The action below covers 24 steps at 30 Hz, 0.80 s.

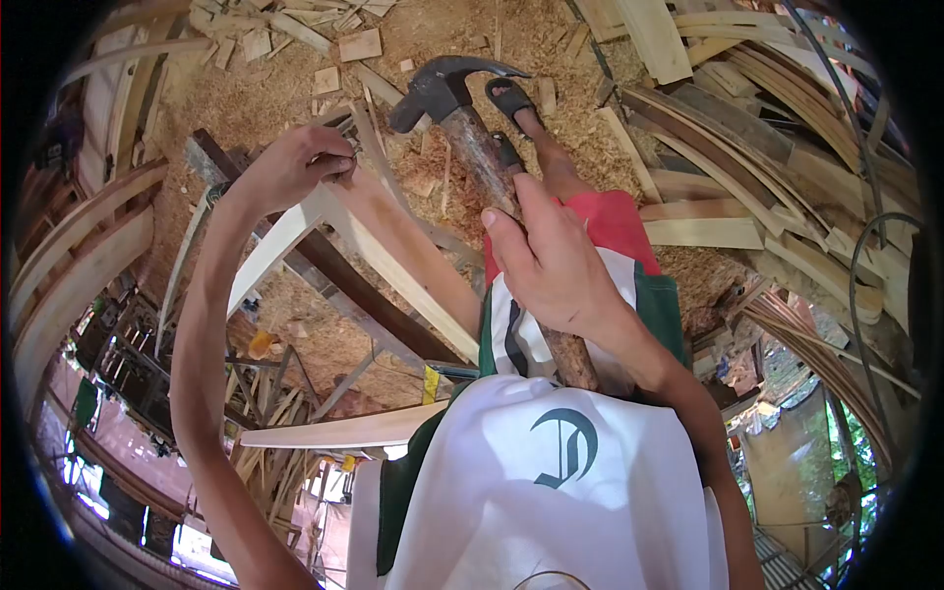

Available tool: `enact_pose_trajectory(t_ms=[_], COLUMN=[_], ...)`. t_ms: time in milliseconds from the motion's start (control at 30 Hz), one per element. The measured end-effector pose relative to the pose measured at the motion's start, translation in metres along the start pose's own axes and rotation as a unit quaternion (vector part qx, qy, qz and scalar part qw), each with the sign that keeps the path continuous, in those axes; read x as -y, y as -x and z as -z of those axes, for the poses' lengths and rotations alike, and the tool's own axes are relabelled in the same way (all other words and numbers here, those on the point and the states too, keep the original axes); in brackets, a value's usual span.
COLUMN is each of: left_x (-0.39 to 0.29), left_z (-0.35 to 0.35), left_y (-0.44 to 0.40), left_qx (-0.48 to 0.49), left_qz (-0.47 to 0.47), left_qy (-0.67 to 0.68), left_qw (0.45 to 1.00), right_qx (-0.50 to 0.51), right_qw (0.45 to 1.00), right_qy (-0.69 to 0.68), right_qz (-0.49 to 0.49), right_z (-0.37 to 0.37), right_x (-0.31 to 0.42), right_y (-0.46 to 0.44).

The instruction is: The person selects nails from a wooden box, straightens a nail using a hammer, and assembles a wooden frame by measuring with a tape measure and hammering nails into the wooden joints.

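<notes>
My right hand (556, 261) is wrapped around the wooden handle of a claw hammer (480, 152). The dark metal head is raised beyond the hand, its claw pointing right, and the handle's butt reaches back toward my shirt. My left hand (295, 169) is closed in a pinch at the far end of a pale wooden board (408, 256). Whatever sits between those fingertips is too small to make out. Beside the board runs a dark, curved beam (379, 310), and a lighter curved strip (273, 251) lies left of it, below my left wrist.
Sawdust and wood offcuts (360, 45) cover the floor ahead. Stacked curved planks (757, 167) stand at the right, with a dark cable (865, 162) hanging over them. More curved boards (84, 246) lean at the left. A pale tapered plank (344, 430) lies near my left side.
</notes>
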<state>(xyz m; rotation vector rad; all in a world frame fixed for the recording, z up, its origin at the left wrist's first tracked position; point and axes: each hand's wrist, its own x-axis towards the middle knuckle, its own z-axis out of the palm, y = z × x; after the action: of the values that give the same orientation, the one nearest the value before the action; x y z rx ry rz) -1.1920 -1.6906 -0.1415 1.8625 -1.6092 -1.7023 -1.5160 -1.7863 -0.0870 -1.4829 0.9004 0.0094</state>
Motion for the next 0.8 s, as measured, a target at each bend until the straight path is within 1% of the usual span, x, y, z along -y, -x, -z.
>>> enact_pose_trajectory(t_ms=[67,167,200,267,300,367,467,500,567,600,667,700,733,767,800], left_x=[0.003,0.005,0.003,-0.002,-0.001,0.002,0.003,0.002,-0.001,-0.001,-0.002,-0.002,0.001,0.004,0.004], left_z=[0.0,-0.001,-0.001,-0.001,0.0,0.001,0.004,0.003,0.0,-0.002,-0.002,0.003,0.008,0.011,0.01], left_y=[-0.001,-0.001,0.0,0.001,0.001,-0.001,-0.002,0.0,0.003,0.004,0.001,-0.002,-0.003,-0.004,-0.001], left_qx=[-0.003,0.0,-0.001,0.0,-0.001,0.007,0.025,0.024,-0.002,-0.004,0.0,-0.002,0.039,0.081,0.082], left_qz=[-0.011,-0.028,-0.027,0.04,0.04,-0.02,-0.026,-0.023,0.019,0.021,0.077,0.074,0.045,0.016,0.014], left_qy=[-0.033,-0.048,-0.048,0.008,0.007,-0.064,-0.062,-0.059,0.021,0.022,0.089,0.088,0.001,-0.085,-0.084], left_qw=[0.999,0.998,0.999,0.999,0.999,0.998,0.997,0.998,1.0,1.0,0.993,0.993,0.998,0.993,0.993], right_qx=[-0.002,0.011,0.018,0.026,0.047,0.064,0.076,0.034,-0.002,-0.019,-0.019,-0.019,0.012,0.035,0.057], right_qw=[1.0,1.0,0.999,0.998,0.996,0.994,0.992,0.986,0.974,0.971,0.979,0.983,0.989,0.984,0.977], right_qy=[0.004,-0.014,-0.019,-0.026,-0.039,-0.051,-0.071,-0.118,-0.164,-0.164,-0.144,-0.134,-0.105,-0.128,-0.151], right_qz=[0.011,-0.014,-0.037,-0.059,-0.065,-0.072,-0.075,-0.113,-0.155,-0.175,-0.143,-0.128,-0.101,-0.119,-0.138], right_z=[-0.001,-0.003,-0.008,-0.022,-0.031,-0.032,-0.02,-0.011,-0.013,-0.018,-0.038,-0.047,-0.052,-0.044,-0.033], right_x=[0.001,0.002,-0.003,-0.008,-0.008,-0.008,-0.005,0.005,0.011,0.012,-0.008,-0.011,-0.012,-0.015,-0.007], right_y=[0.0,-0.002,-0.004,-0.004,-0.003,-0.003,-0.003,-0.002,-0.001,-0.002,-0.002,-0.004,-0.004,-0.002,-0.003])
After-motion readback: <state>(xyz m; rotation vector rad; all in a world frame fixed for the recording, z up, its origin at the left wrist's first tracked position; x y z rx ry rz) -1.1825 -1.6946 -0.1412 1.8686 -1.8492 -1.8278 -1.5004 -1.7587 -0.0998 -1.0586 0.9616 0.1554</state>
